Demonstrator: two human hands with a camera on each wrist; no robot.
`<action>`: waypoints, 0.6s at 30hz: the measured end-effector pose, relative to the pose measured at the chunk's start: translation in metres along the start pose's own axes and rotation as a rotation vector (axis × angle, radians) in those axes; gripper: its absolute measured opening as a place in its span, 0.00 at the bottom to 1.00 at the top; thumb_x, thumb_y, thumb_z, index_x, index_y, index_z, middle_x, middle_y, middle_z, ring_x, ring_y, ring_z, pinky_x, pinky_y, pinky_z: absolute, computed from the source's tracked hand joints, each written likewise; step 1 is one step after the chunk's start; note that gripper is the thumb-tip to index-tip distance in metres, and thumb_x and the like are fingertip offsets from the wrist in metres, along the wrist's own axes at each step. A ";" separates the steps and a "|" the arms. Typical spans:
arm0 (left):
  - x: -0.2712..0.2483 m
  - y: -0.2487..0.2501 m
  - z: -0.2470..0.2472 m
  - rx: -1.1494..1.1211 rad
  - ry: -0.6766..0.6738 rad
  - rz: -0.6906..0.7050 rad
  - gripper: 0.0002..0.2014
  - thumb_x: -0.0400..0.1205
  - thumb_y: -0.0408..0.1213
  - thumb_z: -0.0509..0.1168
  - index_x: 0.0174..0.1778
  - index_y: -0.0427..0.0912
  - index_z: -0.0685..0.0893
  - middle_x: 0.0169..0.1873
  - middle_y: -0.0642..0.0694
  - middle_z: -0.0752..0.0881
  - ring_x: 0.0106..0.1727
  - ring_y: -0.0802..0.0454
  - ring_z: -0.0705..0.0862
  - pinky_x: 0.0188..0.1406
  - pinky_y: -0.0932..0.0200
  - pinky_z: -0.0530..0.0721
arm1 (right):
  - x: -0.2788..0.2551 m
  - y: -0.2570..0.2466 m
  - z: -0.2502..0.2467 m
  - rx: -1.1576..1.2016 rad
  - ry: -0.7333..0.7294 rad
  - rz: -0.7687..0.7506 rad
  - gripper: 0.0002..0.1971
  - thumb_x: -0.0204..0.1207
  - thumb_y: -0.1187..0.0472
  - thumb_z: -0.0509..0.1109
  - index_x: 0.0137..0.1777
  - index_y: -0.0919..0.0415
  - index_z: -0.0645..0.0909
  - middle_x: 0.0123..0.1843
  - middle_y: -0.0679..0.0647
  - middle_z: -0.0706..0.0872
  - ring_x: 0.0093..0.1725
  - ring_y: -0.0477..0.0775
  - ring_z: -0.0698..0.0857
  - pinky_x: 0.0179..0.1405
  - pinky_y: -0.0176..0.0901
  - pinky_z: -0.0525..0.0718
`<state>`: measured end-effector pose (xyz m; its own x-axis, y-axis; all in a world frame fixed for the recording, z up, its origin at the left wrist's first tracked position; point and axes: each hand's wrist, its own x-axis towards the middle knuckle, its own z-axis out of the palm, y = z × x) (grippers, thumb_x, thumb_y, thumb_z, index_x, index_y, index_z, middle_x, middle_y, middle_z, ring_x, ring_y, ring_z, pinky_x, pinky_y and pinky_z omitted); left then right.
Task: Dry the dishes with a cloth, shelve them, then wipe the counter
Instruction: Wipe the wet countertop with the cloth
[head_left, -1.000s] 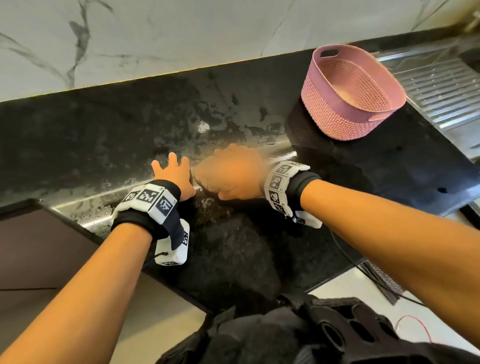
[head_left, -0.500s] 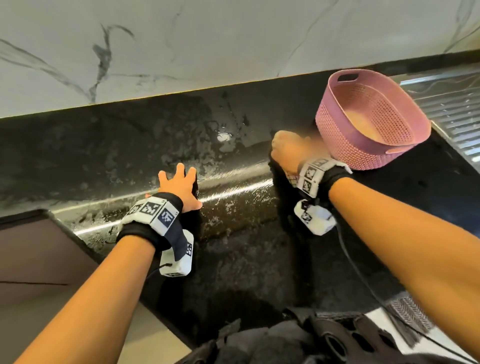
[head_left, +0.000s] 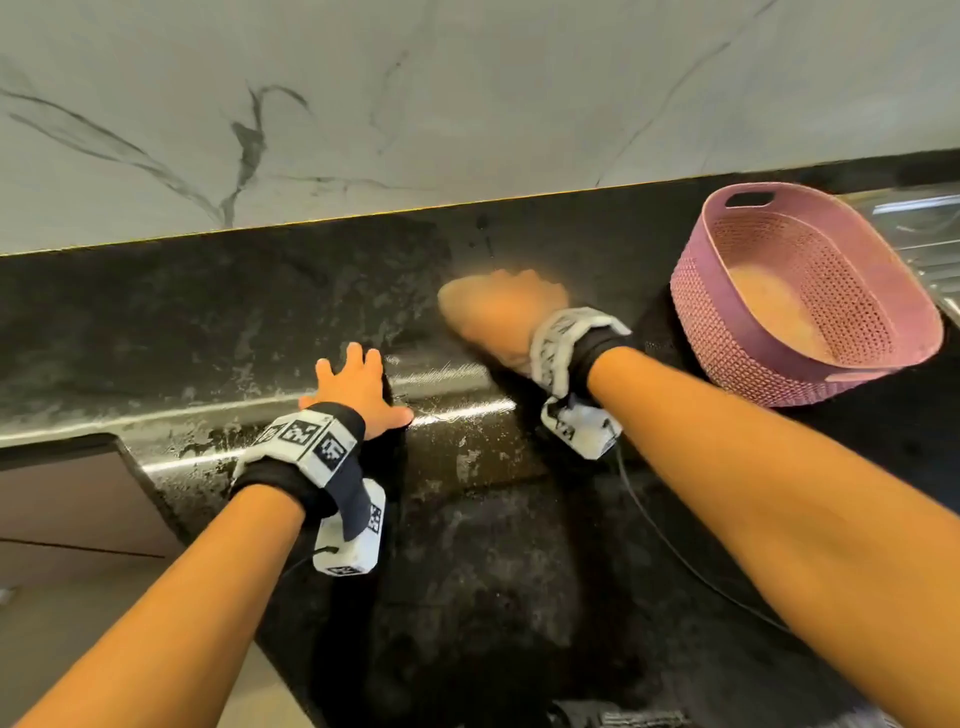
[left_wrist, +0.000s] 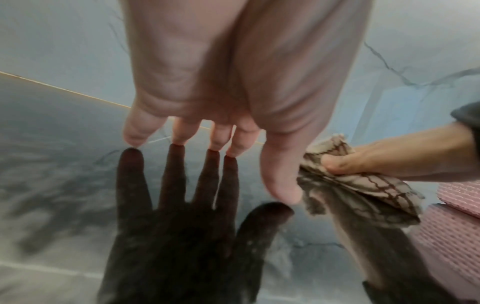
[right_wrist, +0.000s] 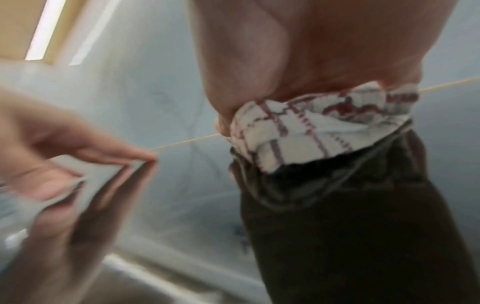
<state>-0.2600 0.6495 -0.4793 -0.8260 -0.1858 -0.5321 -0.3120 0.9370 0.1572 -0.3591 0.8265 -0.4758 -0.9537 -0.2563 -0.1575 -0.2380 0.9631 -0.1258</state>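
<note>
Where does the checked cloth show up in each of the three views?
Head: not visible; it is hidden under the blurred right hand at centre.
Left wrist: checked cloth at right of centre, bunched in that hand.
Right wrist: upper right of centre, pressed on the counter.
Shared landmark: the thin yellow seam where counter meets wall.

- Crumpled off-white cotton cloth (left_wrist: 361, 185) with dark maroon check lines
- Glossy black speckled stone counter (head_left: 519, 545) (pale streaks across it)
- Pink perforated oval plastic basket (head_left: 810, 291)
- White marble wall (head_left: 415, 104), grey veins
</note>
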 end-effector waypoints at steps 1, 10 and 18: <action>0.002 0.004 -0.003 -0.015 -0.004 -0.002 0.43 0.78 0.52 0.67 0.82 0.45 0.50 0.83 0.46 0.44 0.81 0.31 0.44 0.74 0.30 0.62 | 0.009 0.023 -0.004 -0.006 0.021 0.110 0.33 0.65 0.34 0.58 0.67 0.51 0.73 0.65 0.55 0.79 0.65 0.63 0.78 0.58 0.56 0.75; 0.039 0.023 -0.015 -0.050 -0.019 -0.005 0.49 0.75 0.57 0.68 0.83 0.46 0.45 0.83 0.54 0.38 0.83 0.38 0.37 0.72 0.21 0.55 | 0.067 0.019 -0.014 0.115 -0.144 0.328 0.45 0.57 0.27 0.56 0.75 0.47 0.63 0.77 0.58 0.65 0.75 0.70 0.64 0.69 0.67 0.68; 0.083 0.015 -0.036 -0.024 -0.015 -0.019 0.55 0.72 0.61 0.69 0.83 0.42 0.41 0.83 0.46 0.40 0.82 0.32 0.37 0.77 0.30 0.55 | 0.094 -0.038 -0.017 -0.053 -0.205 -0.203 0.33 0.76 0.36 0.57 0.79 0.46 0.57 0.81 0.57 0.60 0.78 0.67 0.61 0.74 0.61 0.64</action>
<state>-0.3506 0.6378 -0.4914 -0.8125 -0.1992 -0.5479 -0.3394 0.9257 0.1668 -0.4427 0.7675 -0.4694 -0.8296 -0.4504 -0.3299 -0.4348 0.8919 -0.1243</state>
